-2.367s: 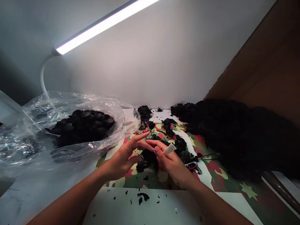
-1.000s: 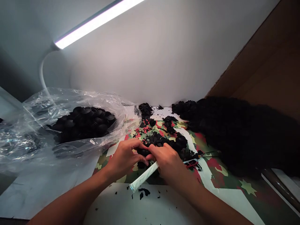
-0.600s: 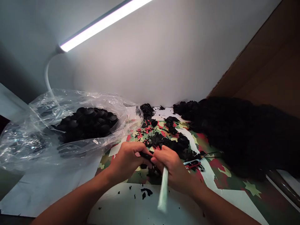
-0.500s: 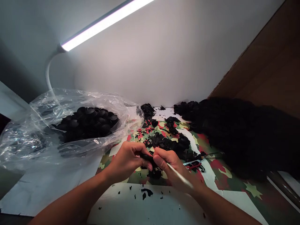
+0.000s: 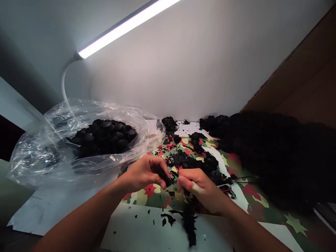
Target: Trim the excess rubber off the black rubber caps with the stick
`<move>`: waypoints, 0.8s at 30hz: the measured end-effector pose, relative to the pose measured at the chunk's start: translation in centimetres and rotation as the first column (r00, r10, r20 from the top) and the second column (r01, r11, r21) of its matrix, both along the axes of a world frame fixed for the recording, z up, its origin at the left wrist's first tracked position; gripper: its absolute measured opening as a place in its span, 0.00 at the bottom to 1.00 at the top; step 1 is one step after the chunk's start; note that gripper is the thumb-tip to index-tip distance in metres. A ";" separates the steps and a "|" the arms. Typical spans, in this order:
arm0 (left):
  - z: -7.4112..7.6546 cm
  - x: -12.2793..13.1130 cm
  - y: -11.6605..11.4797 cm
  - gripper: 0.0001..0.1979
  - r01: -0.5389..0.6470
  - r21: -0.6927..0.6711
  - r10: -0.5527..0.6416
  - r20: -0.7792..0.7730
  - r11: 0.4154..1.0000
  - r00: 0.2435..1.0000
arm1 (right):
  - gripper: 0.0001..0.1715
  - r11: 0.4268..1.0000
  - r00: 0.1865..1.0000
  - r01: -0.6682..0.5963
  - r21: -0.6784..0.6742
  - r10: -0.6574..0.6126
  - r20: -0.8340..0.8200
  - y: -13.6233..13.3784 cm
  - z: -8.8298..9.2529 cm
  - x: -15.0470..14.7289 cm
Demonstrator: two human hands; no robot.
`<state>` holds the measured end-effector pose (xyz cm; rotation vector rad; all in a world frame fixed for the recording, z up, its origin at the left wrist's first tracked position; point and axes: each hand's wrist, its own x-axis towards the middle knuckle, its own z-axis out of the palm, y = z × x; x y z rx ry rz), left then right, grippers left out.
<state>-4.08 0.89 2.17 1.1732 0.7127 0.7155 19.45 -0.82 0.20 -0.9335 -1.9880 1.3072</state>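
My left hand (image 5: 144,174) pinches a small black rounded piece (image 5: 167,180) between thumb and fingers, its far side hidden. Closed in a fist just to the right, my right hand (image 5: 207,192) grips a slim pale-handled tool (image 5: 197,188); its working end cannot be made out. A gap separates the two hands. Below the right hand, a jagged black scrap (image 5: 189,225) shows slightly blurred over the white sheet (image 5: 141,234); whether it hangs or lies there is unclear. Behind the hands, a heap of black scraps (image 5: 183,159) covers part of the camouflage-patterned sheet (image 5: 151,190).
At the left, an open clear plastic bag (image 5: 86,166) holds many black round caps (image 5: 105,136). A large dark pile (image 5: 278,157) fills the right side beside a cardboard panel (image 5: 301,77). A red-handled tool (image 5: 228,190) lies beyond my right hand. A lit lamp (image 5: 126,29) hangs above.
My right hand has drawn away from the black piece, and its tool has turned. A black scrap now shows below it. The view has shifted slightly left.
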 end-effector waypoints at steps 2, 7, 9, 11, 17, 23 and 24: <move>-0.2 0.5 -0.2 0.14 -0.085 0.037 0.085 -0.002 0.996 0.996 | 0.26 0.989 0.996 -0.038 0.146 0.025 0.090 0.3 -0.2 -0.2; -0.5 1.0 -0.5 0.08 -0.199 0.060 0.199 0.007 0.978 0.980 | 0.15 0.950 0.967 0.252 0.186 -0.253 -0.017 0.3 -0.1 -0.6; -0.4 1.2 -0.5 0.07 -0.225 0.052 0.225 0.010 0.973 0.974 | 0.13 0.925 0.928 0.370 0.088 -0.363 -0.087 0.1 0.0 -0.6; -0.3 1.4 -0.6 0.07 -0.248 0.045 0.248 0.012 0.968 0.969 | 0.18 0.915 0.905 0.404 -0.010 -0.401 -0.140 -0.2 0.0 -0.7; 0.0 1.8 -1.0 0.07 -0.281 0.083 0.283 -0.015 0.956 0.959 | 0.39 0.896 0.855 0.443 0.030 -0.411 -0.317 -0.9 0.4 -0.7; 0.2 2.0 -1.3 0.06 -0.285 0.162 0.298 -0.063 0.945 0.952 | 0.15 0.910 0.850 0.410 -0.052 -0.403 -0.339 -1.1 1.3 -0.5; 0.2 2.1 -1.3 0.06 -0.284 0.174 0.300 -0.073 0.943 0.951 | 0.11 0.913 0.850 0.406 -0.041 -0.394 -0.349 -1.2 1.4 -0.6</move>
